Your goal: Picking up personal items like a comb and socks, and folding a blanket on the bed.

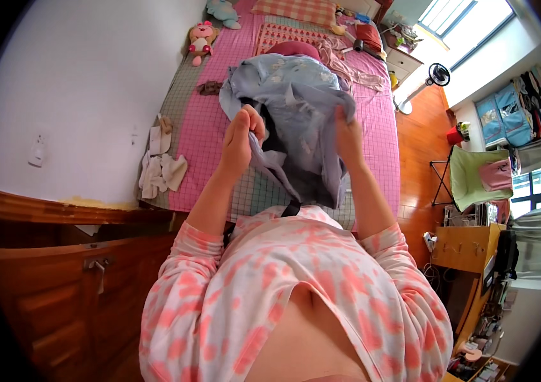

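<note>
A light blue-grey garment (294, 90) with pale patches hangs in loose folds over the foot of the bed. My left hand (244, 138) has closed its fingers around one edge of it. At the other side, slightly blurred, my right hand (349, 136) grips the opposite edge. Between the hands the cloth gapes and shows a dark inside. A short black strap (291, 208) lies by its lower end, close to my body. Part of a dark pink rounded item (294, 48) shows behind the garment.
The bed has a pink checked sheet (375, 124). White cloths (163, 172) and a plush toy (201, 42) lie along its left side. A pink garment (356, 71) is spread at the right. Beyond stand a fan (423, 88) and a green folding chair (476, 176). A wooden door (60, 286) is at lower left.
</note>
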A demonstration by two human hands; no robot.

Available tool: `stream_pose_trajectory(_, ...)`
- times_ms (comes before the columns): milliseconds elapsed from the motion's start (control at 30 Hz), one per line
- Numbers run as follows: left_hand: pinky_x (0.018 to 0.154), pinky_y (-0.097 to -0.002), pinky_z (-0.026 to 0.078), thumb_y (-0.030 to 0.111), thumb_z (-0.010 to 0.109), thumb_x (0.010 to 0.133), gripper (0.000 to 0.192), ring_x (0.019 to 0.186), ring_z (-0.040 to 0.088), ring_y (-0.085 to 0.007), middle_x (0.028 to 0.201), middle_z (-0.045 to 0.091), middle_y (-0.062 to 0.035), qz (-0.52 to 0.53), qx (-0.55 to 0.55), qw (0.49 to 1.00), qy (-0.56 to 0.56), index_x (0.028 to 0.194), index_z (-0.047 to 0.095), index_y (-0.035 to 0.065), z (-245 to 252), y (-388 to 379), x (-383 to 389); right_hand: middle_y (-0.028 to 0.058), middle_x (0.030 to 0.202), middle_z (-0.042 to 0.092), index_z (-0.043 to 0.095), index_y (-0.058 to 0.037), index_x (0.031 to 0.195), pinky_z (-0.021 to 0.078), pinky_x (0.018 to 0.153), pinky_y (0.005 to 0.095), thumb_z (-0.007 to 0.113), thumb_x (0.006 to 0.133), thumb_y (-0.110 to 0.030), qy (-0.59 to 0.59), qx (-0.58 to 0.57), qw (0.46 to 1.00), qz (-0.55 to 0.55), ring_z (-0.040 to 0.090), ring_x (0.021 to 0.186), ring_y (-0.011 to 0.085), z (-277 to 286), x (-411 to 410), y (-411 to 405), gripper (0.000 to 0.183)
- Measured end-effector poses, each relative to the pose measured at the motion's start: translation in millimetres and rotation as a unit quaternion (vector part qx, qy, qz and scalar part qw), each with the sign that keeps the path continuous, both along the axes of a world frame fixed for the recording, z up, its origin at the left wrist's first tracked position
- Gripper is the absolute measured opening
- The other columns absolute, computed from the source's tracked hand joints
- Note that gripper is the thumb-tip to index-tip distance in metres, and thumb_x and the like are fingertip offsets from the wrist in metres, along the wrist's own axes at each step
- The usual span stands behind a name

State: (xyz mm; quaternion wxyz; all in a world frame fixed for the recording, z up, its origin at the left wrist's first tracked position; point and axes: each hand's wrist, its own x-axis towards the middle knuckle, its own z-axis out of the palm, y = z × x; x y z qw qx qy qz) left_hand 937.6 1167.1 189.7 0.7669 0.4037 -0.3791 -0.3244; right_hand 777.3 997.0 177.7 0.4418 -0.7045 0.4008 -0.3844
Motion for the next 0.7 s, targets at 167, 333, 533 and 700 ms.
stream_pose_trajectory(167,0.059,-0.0220,0.027,0.043,0.029,0.101,0.040,0.064,0.029,-0.0090,0.069,0.036,0.0002,0.040,-0.004,0.997,-0.069,0.079,0.035,0.0101,14.3,-12.4,-19.4,0.0245,0.089,0.064,0.058,-0.0053,0.114,0.0468,0.077,0.0409,0.053,0.091,-0.026,0.050,-0.031,0.985,0.160,0.062,0.090,0.0379,3.8,26.5,54.6,0.031)
stream_pose_trajectory(333,0.062,-0.0230,0.030,0.041,0.028,0.102,0.041,0.065,0.031,-0.0090,0.070,0.036,0.0009,0.075,-0.018,0.995,-0.062,0.076,0.037,0.0096,-16.0,-24.0,-26.0,0.0274,0.090,0.060,0.051,-0.0058,0.111,0.0448,0.073,0.0468,0.049,0.087,-0.015,0.033,-0.063,0.966,0.248,0.055,0.090,0.0469,-7.1,25.9,73.8,0.026)
stream_pose_trajectory(533,0.062,-0.0231,0.030,0.041,0.028,0.102,0.040,0.066,0.032,-0.0091,0.071,0.036,0.0014,0.141,0.029,0.985,-0.090,0.078,0.038,0.0103,-24.1,-26.6,-36.3,0.0262,0.092,0.059,0.052,-0.0032,0.110,0.0455,0.076,0.0443,0.052,0.084,-0.019,0.005,-0.076,0.951,0.298,0.056,0.092,0.0452,-18.1,12.4,69.4,0.030)
stream_pose_trajectory(700,0.060,-0.0228,0.032,0.034,0.032,0.102,0.038,0.064,0.035,-0.0085,0.069,0.038,0.0018,0.102,0.049,0.993,-0.037,0.075,0.042,0.0090,-28.1,-34.5,-37.7,0.0222,0.095,0.061,0.052,-0.0007,0.112,0.0461,0.080,0.0419,0.061,0.076,-0.020,-0.026,-0.192,0.925,0.326,0.057,0.094,0.0436,-1.3,6.4,78.1,0.042)
